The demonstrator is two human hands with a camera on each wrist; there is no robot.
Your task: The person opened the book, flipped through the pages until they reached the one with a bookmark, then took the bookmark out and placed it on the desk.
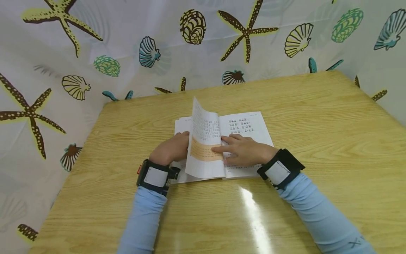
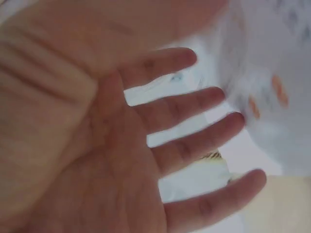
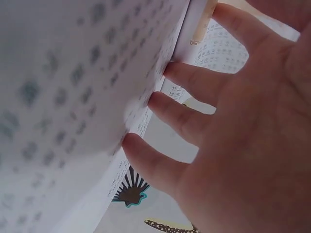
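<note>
An open book (image 1: 252, 123) with printed text lies in the middle of the table. One leaf (image 1: 203, 121) stands up from the spine and curves to the left, an orange text block across its lower part. My left hand (image 1: 172, 148) is over the left-hand pages, its fingertips partly hidden behind this leaf. In the left wrist view the fingers (image 2: 187, 109) are spread and nearly straight, close to the paper. My right hand (image 1: 244, 151) rests on the right-hand page, fingers (image 3: 189, 82) spread and their tips touching the paper near the spine.
The wooden table (image 1: 323, 130) extends on all sides of the book. Behind it and at both sides hangs a white curtain (image 1: 120, 31) printed with shells and starfish. Each wrist wears a black strap (image 1: 280, 169) over a light blue sleeve (image 1: 320, 208).
</note>
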